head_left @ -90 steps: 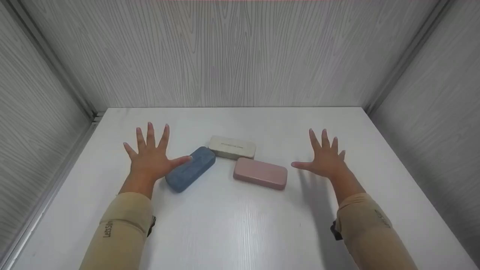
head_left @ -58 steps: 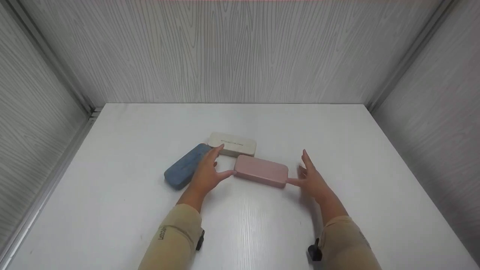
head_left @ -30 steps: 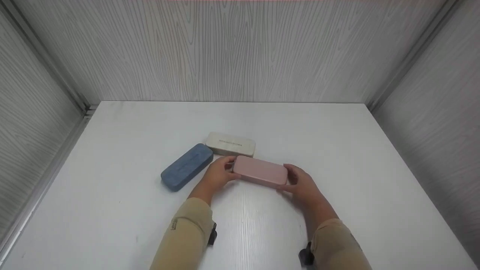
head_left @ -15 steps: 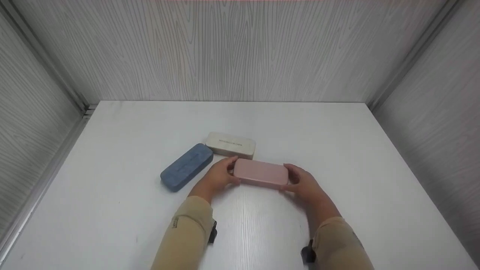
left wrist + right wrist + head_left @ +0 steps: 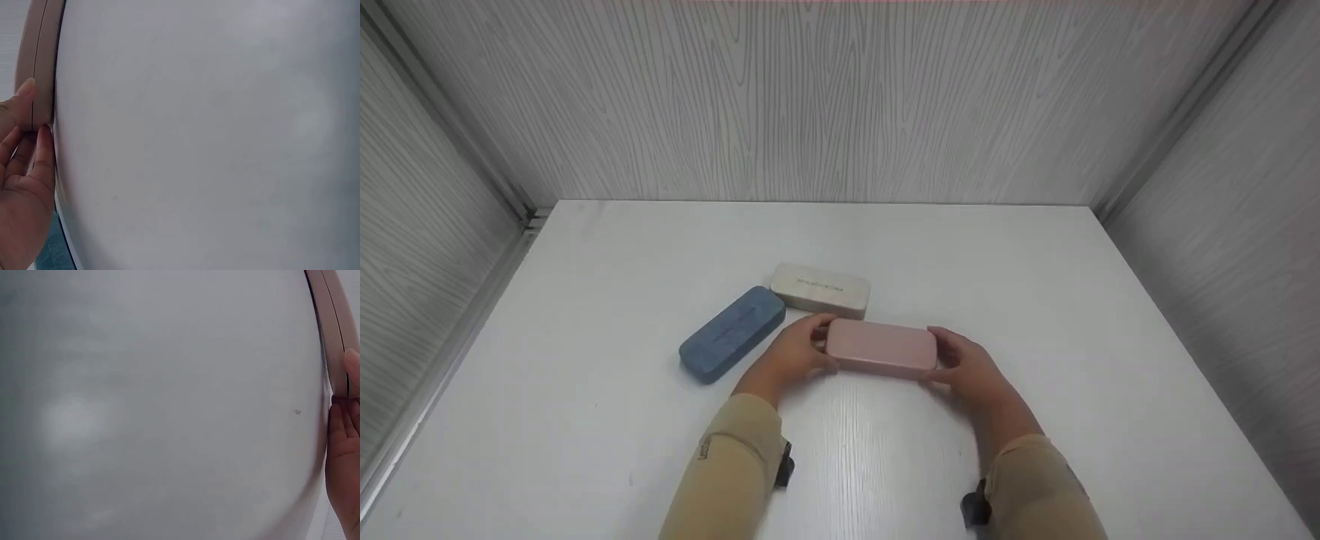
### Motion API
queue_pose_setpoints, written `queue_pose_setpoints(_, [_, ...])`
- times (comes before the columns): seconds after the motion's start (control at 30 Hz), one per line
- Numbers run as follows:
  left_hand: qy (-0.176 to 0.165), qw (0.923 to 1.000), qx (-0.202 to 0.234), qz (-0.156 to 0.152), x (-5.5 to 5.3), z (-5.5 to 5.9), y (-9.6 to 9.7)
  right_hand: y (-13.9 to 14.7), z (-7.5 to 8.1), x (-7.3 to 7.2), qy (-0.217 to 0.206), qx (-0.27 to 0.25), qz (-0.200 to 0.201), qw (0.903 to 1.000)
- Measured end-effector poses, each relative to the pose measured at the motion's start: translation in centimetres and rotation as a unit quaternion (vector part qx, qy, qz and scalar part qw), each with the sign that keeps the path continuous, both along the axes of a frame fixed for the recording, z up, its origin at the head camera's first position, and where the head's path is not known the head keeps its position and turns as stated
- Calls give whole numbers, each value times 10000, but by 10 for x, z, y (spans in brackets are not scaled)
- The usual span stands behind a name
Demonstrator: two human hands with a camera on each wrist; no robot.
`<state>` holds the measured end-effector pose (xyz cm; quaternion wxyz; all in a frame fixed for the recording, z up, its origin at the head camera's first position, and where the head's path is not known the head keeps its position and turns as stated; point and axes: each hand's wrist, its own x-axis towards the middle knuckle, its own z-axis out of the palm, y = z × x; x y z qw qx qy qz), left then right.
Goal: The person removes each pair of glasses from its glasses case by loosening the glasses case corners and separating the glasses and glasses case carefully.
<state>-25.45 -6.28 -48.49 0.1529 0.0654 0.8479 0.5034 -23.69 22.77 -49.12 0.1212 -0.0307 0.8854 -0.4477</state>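
Observation:
A pink glasses case (image 5: 881,346) lies lengthwise across the middle of the white table, closed. My left hand (image 5: 795,354) grips its left end, thumb on the near side and fingers behind. At the other end, my right hand (image 5: 971,371) holds it the same way. In the left wrist view a thin seam runs along the case (image 5: 44,67), with the thumb of my left hand (image 5: 25,197) over it. The right wrist view has the case (image 5: 332,320) at the edge, its end between the thumb and fingers of my right hand (image 5: 343,461).
A blue case (image 5: 733,334) lies slanted to the left of my left hand. Just behind the pink one is a cream case (image 5: 820,289) with small lettering, its left end by the blue case's far corner. Grey wood-grain panels (image 5: 825,97) enclose the table (image 5: 997,255) at back and sides.
My spread hands came in from both sides and took hold of the pink case's ends. It has since turned slightly, its left end drawn a little toward me, away from the cream case.

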Motion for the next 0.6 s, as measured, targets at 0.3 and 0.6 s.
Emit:
queue_pose_setpoints(0.3, [113, 9996, 246, -91, 5, 8, -6, 2, 14, -6, 84, -51, 362, 9993])
queue_pose_setpoints(0.6, [215, 9995, 205, -132, 14, 19, -19, -4, 24, -6, 182, -50, 653, 9977])
